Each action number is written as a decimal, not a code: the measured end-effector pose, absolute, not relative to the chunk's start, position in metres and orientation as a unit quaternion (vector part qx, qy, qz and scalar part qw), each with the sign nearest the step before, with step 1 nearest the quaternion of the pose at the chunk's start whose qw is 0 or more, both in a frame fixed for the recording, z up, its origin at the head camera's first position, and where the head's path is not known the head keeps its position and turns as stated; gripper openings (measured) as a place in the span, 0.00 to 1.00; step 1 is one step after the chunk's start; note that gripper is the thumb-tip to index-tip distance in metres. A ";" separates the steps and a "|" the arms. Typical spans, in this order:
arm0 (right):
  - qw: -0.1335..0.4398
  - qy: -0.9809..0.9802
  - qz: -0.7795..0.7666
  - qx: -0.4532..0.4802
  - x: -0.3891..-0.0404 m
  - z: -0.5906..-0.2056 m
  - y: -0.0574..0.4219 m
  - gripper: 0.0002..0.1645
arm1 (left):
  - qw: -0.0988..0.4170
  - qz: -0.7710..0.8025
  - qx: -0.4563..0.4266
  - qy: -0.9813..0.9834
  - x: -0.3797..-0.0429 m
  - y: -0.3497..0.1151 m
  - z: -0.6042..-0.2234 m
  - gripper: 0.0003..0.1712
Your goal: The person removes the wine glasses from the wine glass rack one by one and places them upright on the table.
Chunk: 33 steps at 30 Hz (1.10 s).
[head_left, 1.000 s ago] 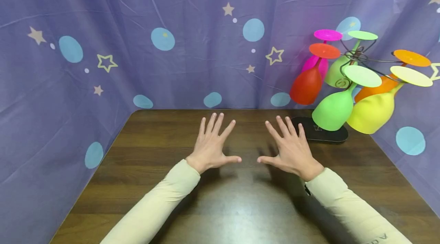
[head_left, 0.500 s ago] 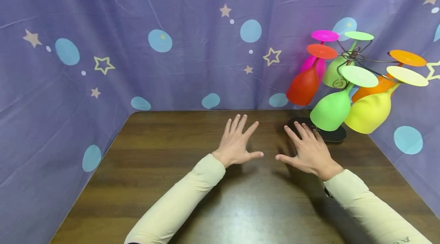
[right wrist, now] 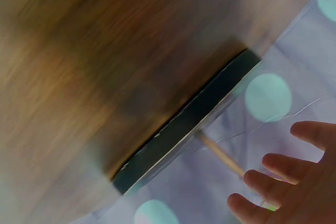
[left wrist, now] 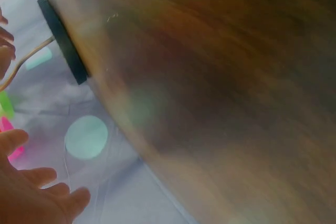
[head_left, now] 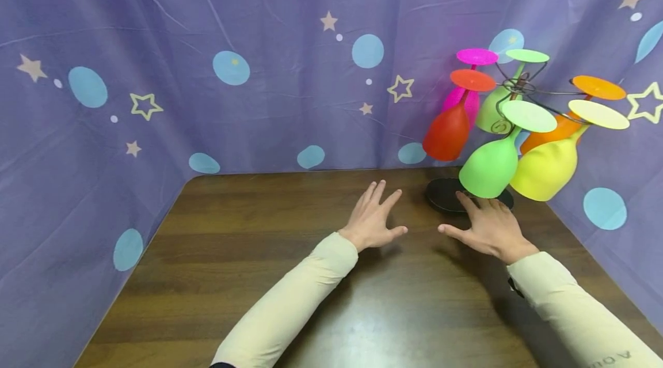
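In the head view a dark metal glass rack (head_left: 519,87) at the right holds several wine glasses upside down by their feet: red (head_left: 448,135), magenta (head_left: 476,57), orange (head_left: 598,87), yellow (head_left: 546,169) and two green. My right hand (head_left: 494,228) has its fingers spread just below the front green glass (head_left: 489,166). Its fingertips overlap the rack's black oval base (head_left: 442,195). To the left of the base, my left hand (head_left: 372,221) hovers over the table with fingers and thumb apart. Both hands are holding nothing. In the right wrist view the rack's stem (right wrist: 223,153) rises from the base.
The brown wooden table (head_left: 248,253) ends at the back against a purple curtain (head_left: 279,109) with stars and blue spots. The curtain also hangs along the left and right sides. Light reflects off the table near its front middle.
Both hands have moved right, toward the rack, with fingers still spread. The right hand has come under the front green glass. The head view has turned slightly to the right.
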State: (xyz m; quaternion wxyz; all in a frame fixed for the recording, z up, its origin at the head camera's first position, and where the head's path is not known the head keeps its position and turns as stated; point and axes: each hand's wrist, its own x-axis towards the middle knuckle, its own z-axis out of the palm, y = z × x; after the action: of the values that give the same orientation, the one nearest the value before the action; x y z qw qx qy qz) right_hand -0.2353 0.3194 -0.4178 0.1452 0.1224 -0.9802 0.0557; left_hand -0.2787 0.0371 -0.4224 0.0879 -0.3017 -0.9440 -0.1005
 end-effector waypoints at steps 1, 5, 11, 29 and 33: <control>0.141 -0.981 0.056 0.120 -0.236 -0.418 0.323 0.58 | 0.083 -0.107 -0.302 -0.944 -0.279 0.039 -0.423 0.48; 0.128 -0.984 0.057 0.111 -0.240 -0.418 0.339 0.58 | 0.053 -0.135 -0.295 -0.944 -0.280 0.050 -0.427 0.47; 0.133 -0.983 0.081 0.101 -0.250 -0.417 0.362 0.57 | 0.037 -0.150 -0.293 -0.944 -0.279 0.071 -0.432 0.45; -0.029 -0.994 0.102 0.019 -0.281 -0.424 0.398 0.61 | -0.014 -0.131 -0.274 -0.953 -0.294 0.113 -0.440 0.42; -0.041 -0.993 0.110 0.014 -0.284 -0.424 0.407 0.61 | -0.018 -0.134 -0.270 -0.953 -0.296 0.121 -0.442 0.41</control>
State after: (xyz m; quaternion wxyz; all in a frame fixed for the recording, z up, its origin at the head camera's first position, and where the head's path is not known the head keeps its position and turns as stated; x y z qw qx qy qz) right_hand -0.2839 0.4072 -0.4242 -0.0406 0.0140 -0.9930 0.1098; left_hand -0.2964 0.1208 -0.4422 -0.0179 -0.2703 -0.9533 -0.1337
